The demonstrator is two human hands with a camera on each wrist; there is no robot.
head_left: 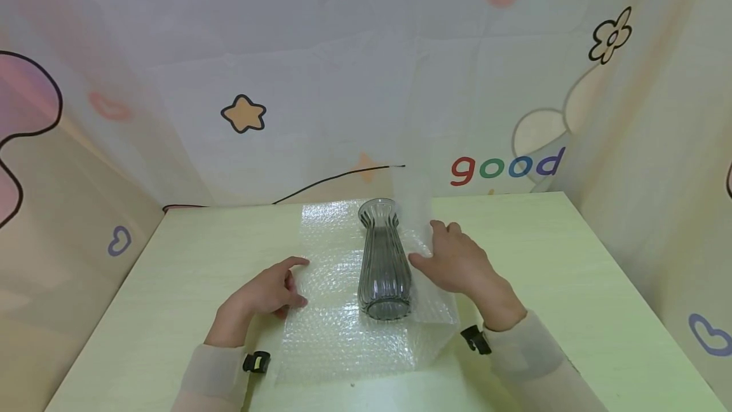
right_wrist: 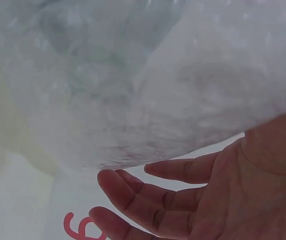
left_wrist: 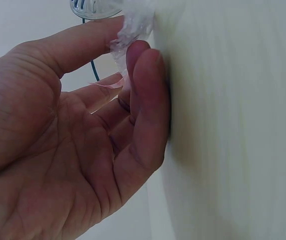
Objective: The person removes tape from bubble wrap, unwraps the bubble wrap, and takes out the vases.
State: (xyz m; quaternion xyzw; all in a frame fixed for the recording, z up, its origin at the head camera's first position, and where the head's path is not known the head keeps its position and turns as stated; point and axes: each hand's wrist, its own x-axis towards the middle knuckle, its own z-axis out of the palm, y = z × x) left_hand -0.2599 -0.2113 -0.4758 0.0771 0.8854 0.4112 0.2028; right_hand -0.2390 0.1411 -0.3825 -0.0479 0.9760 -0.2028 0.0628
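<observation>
A ribbed, grey-tinted glass vase (head_left: 386,266) lies on its side on a sheet of bubble wrap (head_left: 328,342), its flared mouth toward the back wall. My left hand (head_left: 271,288) is at the sheet's left edge. In the left wrist view, crumpled bubble wrap (left_wrist: 132,25) sits between the thumb and curled fingers of my left hand (left_wrist: 87,120). On the other side, my right hand (head_left: 460,259) touches the sheet's right part, which is raised beside the vase. Fingertips of my right hand (right_wrist: 168,200) meet the wrap's edge; the thumb is hidden there.
The sheet lies on a pale green table (head_left: 572,285). Behind the table hangs a printed curtain (head_left: 320,81) with a star, hearts and the word "good"; more curtain stands at both sides. A black strap clip (head_left: 476,339) is on the right wrist, another (head_left: 257,362) on the left.
</observation>
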